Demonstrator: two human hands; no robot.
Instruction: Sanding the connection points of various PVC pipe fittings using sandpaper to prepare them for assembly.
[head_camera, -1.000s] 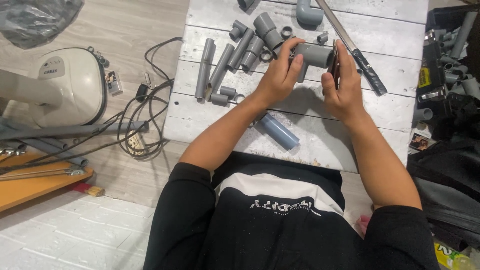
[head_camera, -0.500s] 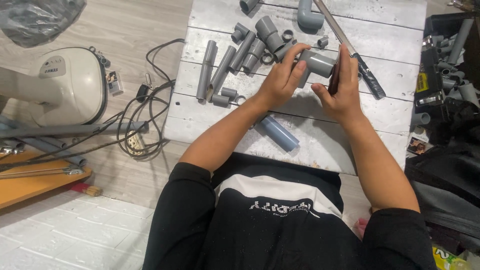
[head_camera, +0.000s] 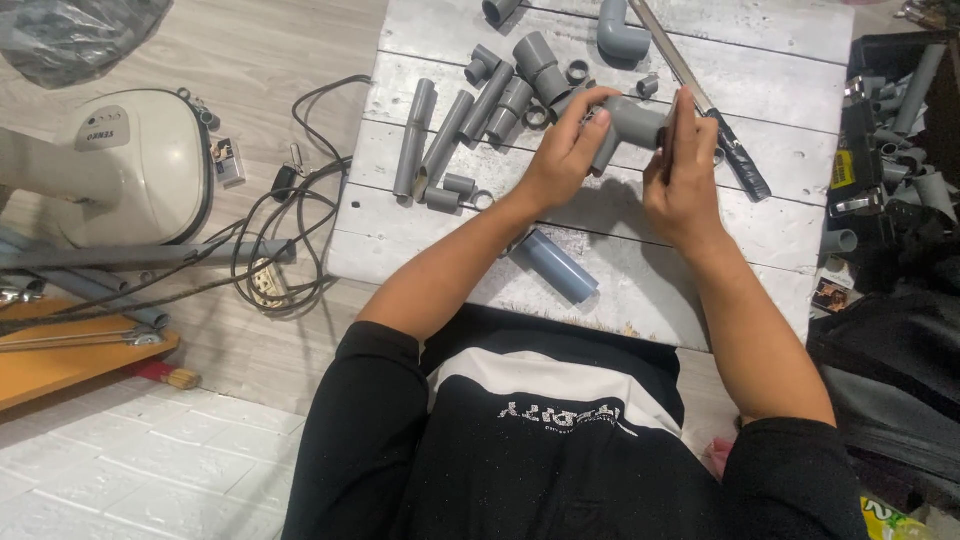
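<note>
Both my hands hold a grey plastic pipe tee fitting (head_camera: 630, 122) above a whitewashed wooden table (head_camera: 780, 215). My left hand (head_camera: 562, 150) grips its left end and stem with curled fingers. My right hand (head_camera: 683, 180) presses flat against its right end, fingers upright. A short grey pipe piece (head_camera: 560, 265) lies on the table below my left wrist. Several grey pipe lengths (head_camera: 440, 140) and couplings (head_camera: 535, 62) lie to the left and behind the fitting.
A long metal saw-like tool with a black handle (head_camera: 715, 120) lies diagonally beside my right hand. A grey elbow (head_camera: 620, 30) sits at the back. A cream appliance (head_camera: 130, 165), black cables (head_camera: 270, 240) and a socket strip are on the floor left. A bin of grey pipe parts (head_camera: 900, 110) stands right.
My hands and the fitting have shifted slightly back on the table. My right hand has closed flatter against the fitting's right end.
</note>
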